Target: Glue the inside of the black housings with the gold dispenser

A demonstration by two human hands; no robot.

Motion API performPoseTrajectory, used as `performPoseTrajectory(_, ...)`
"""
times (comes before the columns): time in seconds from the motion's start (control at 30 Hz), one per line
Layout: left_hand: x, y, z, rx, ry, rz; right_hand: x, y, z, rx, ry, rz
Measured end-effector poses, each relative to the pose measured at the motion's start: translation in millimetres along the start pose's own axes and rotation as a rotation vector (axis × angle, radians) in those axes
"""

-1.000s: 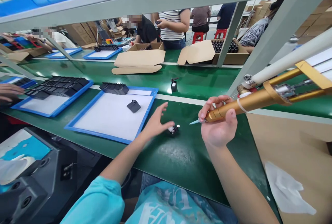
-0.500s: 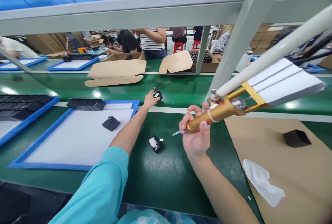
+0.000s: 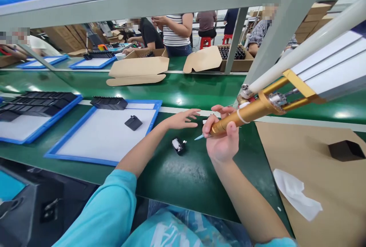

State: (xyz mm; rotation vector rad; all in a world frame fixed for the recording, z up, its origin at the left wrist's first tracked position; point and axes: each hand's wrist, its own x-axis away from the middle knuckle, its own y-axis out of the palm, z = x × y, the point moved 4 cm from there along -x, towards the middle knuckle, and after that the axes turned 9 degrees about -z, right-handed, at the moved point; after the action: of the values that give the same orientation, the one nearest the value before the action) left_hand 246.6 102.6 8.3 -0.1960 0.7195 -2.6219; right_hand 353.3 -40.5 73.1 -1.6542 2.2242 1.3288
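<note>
My left hand (image 3: 183, 120) is stretched out over the green bench, fingers spread, with nothing in it. In my right hand (image 3: 219, 144) is a gold dispensing gun (image 3: 246, 113), its pale blue tapered nozzle (image 3: 199, 137) pointing left. A small black housing (image 3: 178, 146), open side up with a white part inside, lies below my left hand and left of the nozzle. Between my two hands a second small part (image 3: 204, 122) shows, mostly hidden behind my right fingers. A black cover (image 3: 133, 122) lies on the white sheet of a blue-rimmed tray (image 3: 94, 159).
A row of black housings (image 3: 108, 103) stands at the tray's back; another tray (image 3: 31, 140) holds more. On the right, cardboard (image 3: 309, 155) bears a black sleeve (image 3: 346, 150) and crumpled white paper (image 3: 297, 197). A slanted post (image 3: 274, 45) rises behind the gun. Co-workers are across the belt.
My left hand has let go of the small black housing held at the belt's edge and moved right, towards my right hand, opening. The view has tilted down; the gun stays in my right hand.
</note>
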Motion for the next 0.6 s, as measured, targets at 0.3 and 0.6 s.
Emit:
performPoseTrajectory(0.3, 79.0, 34.2, -3.6, -0.05, -0.101, -0.273, -0.2, -1.1, -2.3, -0.007, -0.027, -0.011)
performPoseTrajectory(0.6, 133.2, 58.5, -15.3, -0.336, 0.03, 0.241, -3.7, -1.5, -4.2, 0.001, -0.037, 0.002)
